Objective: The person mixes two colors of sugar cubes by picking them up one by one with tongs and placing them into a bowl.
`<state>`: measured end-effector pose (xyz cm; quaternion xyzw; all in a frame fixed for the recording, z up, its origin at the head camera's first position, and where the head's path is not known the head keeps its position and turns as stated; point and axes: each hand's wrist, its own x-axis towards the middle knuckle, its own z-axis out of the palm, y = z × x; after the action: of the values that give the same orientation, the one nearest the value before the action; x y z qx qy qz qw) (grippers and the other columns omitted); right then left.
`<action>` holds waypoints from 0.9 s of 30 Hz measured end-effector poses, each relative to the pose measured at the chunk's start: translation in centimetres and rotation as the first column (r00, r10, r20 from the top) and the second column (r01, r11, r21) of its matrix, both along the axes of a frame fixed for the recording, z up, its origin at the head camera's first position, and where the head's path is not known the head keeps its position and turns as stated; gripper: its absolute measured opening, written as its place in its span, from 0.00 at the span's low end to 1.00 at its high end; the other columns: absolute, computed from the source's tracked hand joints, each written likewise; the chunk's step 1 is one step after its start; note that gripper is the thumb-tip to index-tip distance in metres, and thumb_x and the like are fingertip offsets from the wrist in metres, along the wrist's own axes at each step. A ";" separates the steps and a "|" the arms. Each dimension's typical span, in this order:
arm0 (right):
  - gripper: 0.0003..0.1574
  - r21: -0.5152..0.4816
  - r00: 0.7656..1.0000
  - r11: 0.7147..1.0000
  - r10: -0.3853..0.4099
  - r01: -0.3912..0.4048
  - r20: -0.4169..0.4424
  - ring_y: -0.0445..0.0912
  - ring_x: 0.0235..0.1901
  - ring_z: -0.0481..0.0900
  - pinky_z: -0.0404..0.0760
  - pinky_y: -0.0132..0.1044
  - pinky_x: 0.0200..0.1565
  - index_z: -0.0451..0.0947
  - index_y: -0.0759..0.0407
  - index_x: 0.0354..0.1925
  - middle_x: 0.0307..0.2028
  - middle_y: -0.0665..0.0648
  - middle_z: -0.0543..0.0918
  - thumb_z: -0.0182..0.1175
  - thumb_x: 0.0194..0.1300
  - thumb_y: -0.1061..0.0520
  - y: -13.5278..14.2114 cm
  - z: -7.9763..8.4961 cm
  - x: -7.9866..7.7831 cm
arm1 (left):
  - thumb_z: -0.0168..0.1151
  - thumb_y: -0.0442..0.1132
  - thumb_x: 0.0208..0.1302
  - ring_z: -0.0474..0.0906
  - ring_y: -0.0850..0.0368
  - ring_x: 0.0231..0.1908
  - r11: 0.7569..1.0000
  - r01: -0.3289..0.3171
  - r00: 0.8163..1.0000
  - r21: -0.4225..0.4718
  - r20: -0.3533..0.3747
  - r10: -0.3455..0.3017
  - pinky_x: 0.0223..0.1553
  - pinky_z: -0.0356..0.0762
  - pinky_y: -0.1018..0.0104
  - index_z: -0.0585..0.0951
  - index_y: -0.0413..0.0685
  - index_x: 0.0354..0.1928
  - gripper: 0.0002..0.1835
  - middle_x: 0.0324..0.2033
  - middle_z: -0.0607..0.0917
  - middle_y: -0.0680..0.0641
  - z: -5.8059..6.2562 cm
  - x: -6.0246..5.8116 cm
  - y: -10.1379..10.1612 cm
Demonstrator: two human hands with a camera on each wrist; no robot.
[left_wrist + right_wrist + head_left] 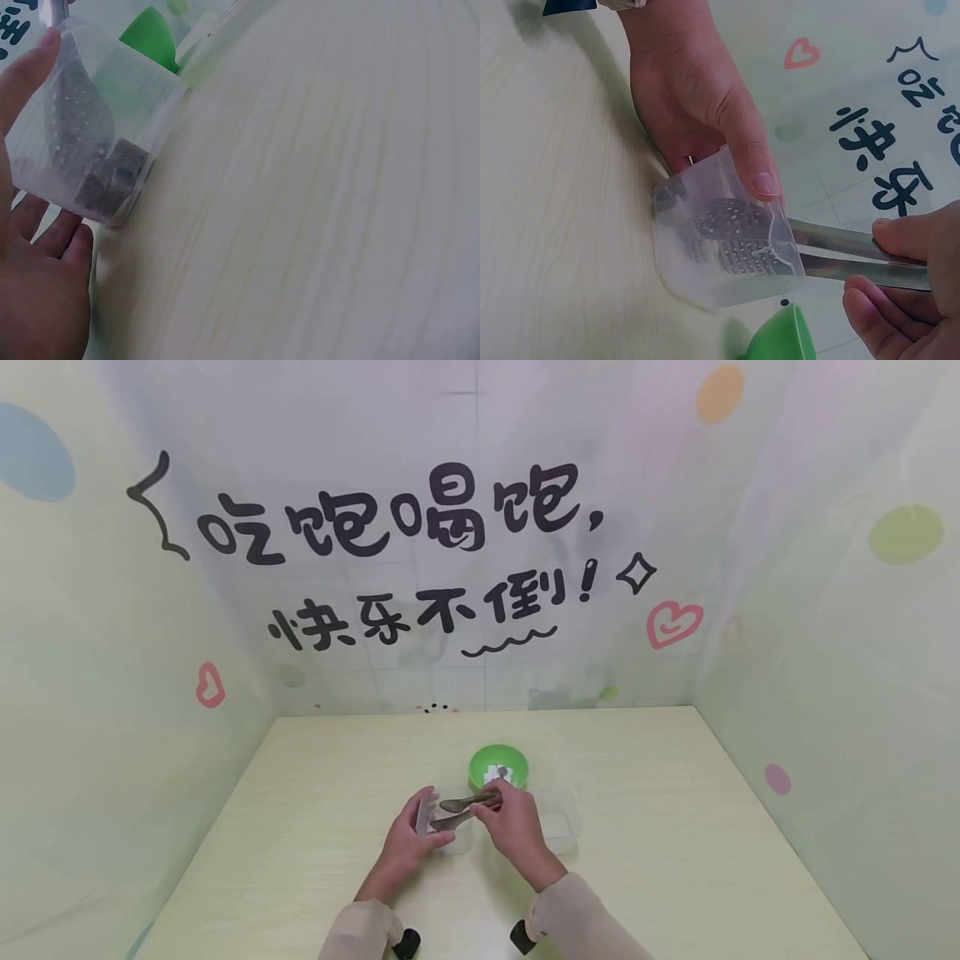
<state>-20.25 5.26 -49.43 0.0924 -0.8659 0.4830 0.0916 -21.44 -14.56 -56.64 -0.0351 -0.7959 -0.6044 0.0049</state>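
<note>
My left hand (407,842) holds a translucent plastic box (679,251) between thumb and fingers, tilted over the table. Several grey-brown cubes (124,161) lie in its lower corner in the left wrist view. Metal tongs (829,238) are pinched between the thumb and fingers of my right hand (517,827). Their wide perforated ends reach inside the box, a little apart; whether they touch a cube cannot be made out. Just beyond the hands stands a green bowl (495,753) of white cubes (492,772), with one grey cube (503,771) among them.
A second translucent box (572,823) stands to the right of my right hand, partly hidden by it. The pale wooden table (675,860) meets a printed backdrop (420,685) at the back and both sides.
</note>
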 end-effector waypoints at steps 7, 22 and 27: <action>0.13 0.032 0.999 0.999 -0.023 0.022 0.030 0.39 0.28 0.80 0.78 0.29 0.27 0.80 0.61 0.40 0.29 0.50 0.84 0.71 0.57 0.59 -0.2 0.2 0.0 | 0.77 0.35 0.48 0.66 0.39 0.63 1.000 -0.004 1.000 -0.010 0.007 0.004 0.63 0.62 0.43 0.64 0.48 0.71 0.47 0.65 0.70 0.37 -0.4 -0.2 -0.2; 0.11 -0.075 0.999 0.997 -0.019 0.017 -0.030 0.43 0.30 0.83 0.81 0.29 0.30 0.81 0.64 0.38 0.29 0.53 0.85 0.70 0.57 0.62 0.2 -0.5 -0.1 | 0.77 0.36 0.49 0.68 0.36 0.60 0.998 0.017 0.999 -0.064 -0.027 -0.019 0.59 0.67 0.42 0.64 0.45 0.71 0.46 0.63 0.70 0.35 0.4 0.3 0.0; 0.09 -0.095 0.999 0.995 -0.037 0.033 -0.039 0.42 0.30 0.83 0.81 0.29 0.30 0.81 0.61 0.38 0.30 0.53 0.85 0.70 0.58 0.61 0.5 -0.2 0.1 | 0.77 0.37 0.49 0.69 0.39 0.60 0.999 0.013 1.000 -0.035 -0.006 -0.013 0.59 0.68 0.43 0.64 0.47 0.71 0.47 0.64 0.70 0.36 0.1 0.1 -0.2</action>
<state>-20.14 5.75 -49.64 0.0826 -0.8417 0.5196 0.1216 -21.32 -14.71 -56.56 -0.0423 -0.8062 -0.5901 0.0028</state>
